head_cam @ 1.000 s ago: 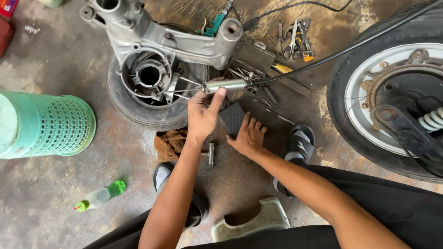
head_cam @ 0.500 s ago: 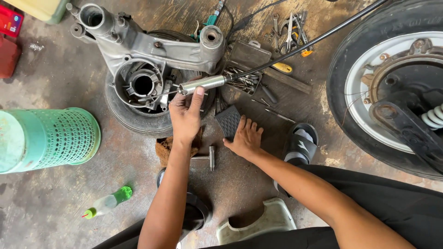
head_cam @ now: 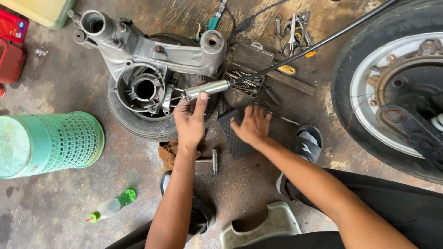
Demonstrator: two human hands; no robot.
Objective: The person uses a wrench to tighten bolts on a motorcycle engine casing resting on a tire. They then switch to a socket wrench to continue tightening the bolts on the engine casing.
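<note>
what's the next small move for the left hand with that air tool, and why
Probably ease the metal air tool a little further left toward the open bore of the engine casing. The left hand grips the tool with its nozzle at the casing's rim, not quite lined up with the hole, while the right hand rests on the black ribbed pad.

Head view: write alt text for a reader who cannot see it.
A person's left hand grips a metal air blow gun aimed into an engine casing resting on a tyre, while the right hand presses on a black ribbed mat on the concrete floor.
</note>
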